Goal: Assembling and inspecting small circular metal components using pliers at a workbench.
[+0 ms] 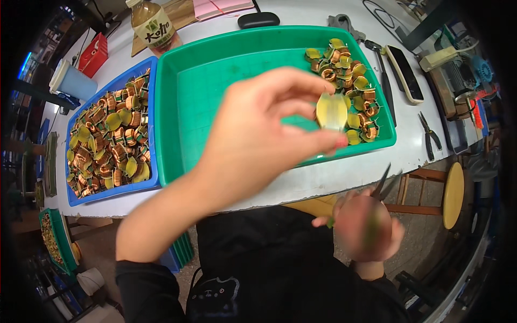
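My left hand [253,126] is raised over the green tray [168,118], thumb and fingers closed on a coil [332,111] whose yellowish, rounded plate faces me. In front of the table edge is my right hand [363,231], smeared by motion. A dark pointed tool [383,182] sticks up from its closed fingers; its handle is blurred and its exact kind is unclear. Copper-wound ring coils [344,67] with yellow plates lie heaped along the tray's right end. More such coils [113,137] fill the blue tray [153,124] on the left.
Right of the green tray lie a phone [405,72], black pliers [429,137] and a dark long-handled tool [385,81]. A bottle [153,27], a black case [258,20] and a pink notebook [221,8] stand or lie behind it. A wooden stool [454,195] is at the lower right.
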`<state>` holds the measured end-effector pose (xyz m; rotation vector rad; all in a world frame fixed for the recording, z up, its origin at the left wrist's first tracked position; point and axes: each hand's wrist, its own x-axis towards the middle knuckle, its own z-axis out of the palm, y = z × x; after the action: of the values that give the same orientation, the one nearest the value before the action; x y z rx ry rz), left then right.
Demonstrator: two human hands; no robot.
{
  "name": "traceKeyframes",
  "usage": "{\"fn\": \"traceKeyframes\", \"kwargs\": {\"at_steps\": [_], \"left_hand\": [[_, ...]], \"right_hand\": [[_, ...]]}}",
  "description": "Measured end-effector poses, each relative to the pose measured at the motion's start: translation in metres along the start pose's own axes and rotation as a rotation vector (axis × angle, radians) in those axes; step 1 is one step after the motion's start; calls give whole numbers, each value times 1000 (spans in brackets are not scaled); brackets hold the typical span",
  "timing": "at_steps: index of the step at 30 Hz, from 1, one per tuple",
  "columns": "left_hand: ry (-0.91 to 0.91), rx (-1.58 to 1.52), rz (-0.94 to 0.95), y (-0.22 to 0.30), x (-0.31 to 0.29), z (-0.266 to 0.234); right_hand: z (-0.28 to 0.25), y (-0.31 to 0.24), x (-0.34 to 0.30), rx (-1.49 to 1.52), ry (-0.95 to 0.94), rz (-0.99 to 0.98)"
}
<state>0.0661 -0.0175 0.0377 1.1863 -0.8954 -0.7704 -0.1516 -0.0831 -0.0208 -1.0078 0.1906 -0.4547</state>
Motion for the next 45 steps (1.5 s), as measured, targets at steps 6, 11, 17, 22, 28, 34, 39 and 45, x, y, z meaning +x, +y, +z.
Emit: {"fn": "traceKeyframes", "kwargs": {"at_steps": [6,11,17,22,28,34,39,45], "left_hand": [[151,-198,-159,9,-83,-4],[154,-376,-142,-8,-109,-5],[63,-496,-81,-28,-117,-2],[46,-518,-29,-38,-121,-1],[32,-418,-38,-41,-121,-4],[61,-426,-93,-39,-121,-6],[52,-406,-94,-39,-121,-8],[49,-388,-116,-40,-121,-9]], "right_hand": [[28,-24,3,217,93,408],[30,-38,10,-222,-18,523],[25,-45,25,-953,-281,240],[23,-36,30,-1377,-342,-34],[25,-26,31,-1454,-329,-116],[27,-23,35,-1418,-346,-127],[28,-20,37,-1411,-371,-148],[29,-18,38,-1443,-371,-165]]}}
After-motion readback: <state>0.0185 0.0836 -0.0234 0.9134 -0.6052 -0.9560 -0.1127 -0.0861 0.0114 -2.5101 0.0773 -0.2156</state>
